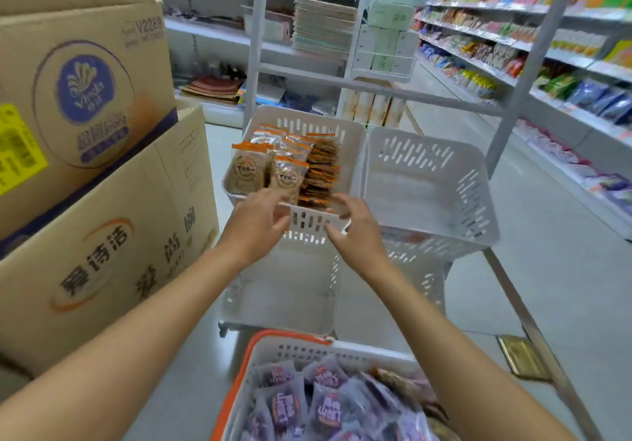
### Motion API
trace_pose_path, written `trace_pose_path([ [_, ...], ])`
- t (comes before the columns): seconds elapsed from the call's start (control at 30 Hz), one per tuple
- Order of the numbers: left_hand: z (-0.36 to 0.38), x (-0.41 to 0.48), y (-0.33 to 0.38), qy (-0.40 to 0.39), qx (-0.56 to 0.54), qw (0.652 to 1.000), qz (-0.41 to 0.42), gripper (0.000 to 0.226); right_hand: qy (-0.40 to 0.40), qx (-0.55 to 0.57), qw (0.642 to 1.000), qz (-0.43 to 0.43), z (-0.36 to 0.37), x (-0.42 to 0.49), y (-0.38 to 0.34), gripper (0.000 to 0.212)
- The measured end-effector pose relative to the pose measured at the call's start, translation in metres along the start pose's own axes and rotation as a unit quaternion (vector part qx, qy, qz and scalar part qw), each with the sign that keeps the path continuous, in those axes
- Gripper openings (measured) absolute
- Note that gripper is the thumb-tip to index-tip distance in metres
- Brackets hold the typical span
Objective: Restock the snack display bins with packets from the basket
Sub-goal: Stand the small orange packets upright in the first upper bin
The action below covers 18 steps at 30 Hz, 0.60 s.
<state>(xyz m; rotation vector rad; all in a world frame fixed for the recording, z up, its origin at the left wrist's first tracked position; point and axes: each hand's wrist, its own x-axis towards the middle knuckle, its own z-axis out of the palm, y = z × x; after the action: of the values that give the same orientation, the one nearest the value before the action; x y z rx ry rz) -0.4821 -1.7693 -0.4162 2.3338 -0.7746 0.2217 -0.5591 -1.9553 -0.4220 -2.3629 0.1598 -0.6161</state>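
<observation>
Below, basket (301, 350) of purple packets (328, 406) (print blurred) set nearest, left hand (256, 225) and right hand (355, 232) held slack-fingered at front rim of white bin (307, 125), nothing plainly gripped, orange-topped packets (284, 167) stacked inside, carton (82, 98) at left marked "Vinda", "V2289".

Shop aisle, even overhead light. Pale grey tiled floor (547, 269) across centre and right. Long white metal shelves stocked with colourful packets (496, 43) run along the right. Stacked brown cardboard cartons (85, 173) fill the left. White shelving with stacked paper goods (321, 26) upper centre. Square brass floor plate (521, 356) lower right.
</observation>
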Motion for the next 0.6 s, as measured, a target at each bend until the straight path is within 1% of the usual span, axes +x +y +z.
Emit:
trace_pose_path([
  [0.07, 0.025, -0.031, 0.019, -0.071, -0.012, 0.997, -0.014, 0.035, -0.024, -0.022, 0.999, 0.015, -0.019, -0.044, 0.022, 0.049],
  [0.1, 0.041, -0.048, 0.029, -0.107, -0.017, 0.994, -0.021, 0.034, -0.053, -0.035, 0.997, 0.036, -0.029, -0.068, 0.035, 0.048],
  [0.13, 0.058, -0.064, 0.037, -0.139, -0.021, 0.990, -0.026, 0.034, -0.096, -0.050, 0.992, 0.063, -0.039, -0.093, 0.051, 0.047],
  [0.2, 0.090, -0.097, 0.052, -0.186, -0.032, 0.981, -0.035, 0.034, -0.195, -0.083, 0.969, 0.129, -0.061, -0.145, 0.084, 0.044],
  [0.23, 0.105, -0.112, 0.057, -0.204, -0.042, 0.977, -0.047, 0.034, -0.221, -0.095, 0.958, 0.157, -0.072, -0.170, 0.103, 0.045],
  [0.27, 0.118, -0.126, 0.061, -0.221, -0.057, 0.972, -0.064, 0.034, -0.226, -0.098, 0.953, 0.176, -0.082, -0.193, 0.120, 0.046],
  [0.33, 0.142, -0.148, 0.066, -0.233, -0.090, 0.965, -0.082, 0.032, -0.194, -0.100, 0.954, 0.207, -0.103, -0.232, 0.146, 0.045],
  [0.37, 0.151, -0.157, 0.069, -0.232, -0.099, 0.964, -0.083, 0.030, -0.179, -0.095, 0.954, 0.223, -0.111, -0.247, 0.156, 0.043],
  [0.43, 0.166, -0.172, 0.073, -0.239, -0.114, 0.961, -0.082, 0.027, -0.183, -0.077, 0.945, 0.260, -0.117, -0.268, 0.170, 0.042],
  [0.53, 0.176, -0.191, 0.073, -0.270, -0.144, 0.948, -0.089, 0.021, -0.238, -0.068, 0.925, 0.287, -0.107, -0.290, 0.193, 0.043],
  [0.6, 0.178, -0.197, 0.070, -0.283, -0.148, 0.943, -0.094, 0.022, -0.301, -0.083, 0.902, 0.299, -0.091, -0.303, 0.213, 0.054],
])
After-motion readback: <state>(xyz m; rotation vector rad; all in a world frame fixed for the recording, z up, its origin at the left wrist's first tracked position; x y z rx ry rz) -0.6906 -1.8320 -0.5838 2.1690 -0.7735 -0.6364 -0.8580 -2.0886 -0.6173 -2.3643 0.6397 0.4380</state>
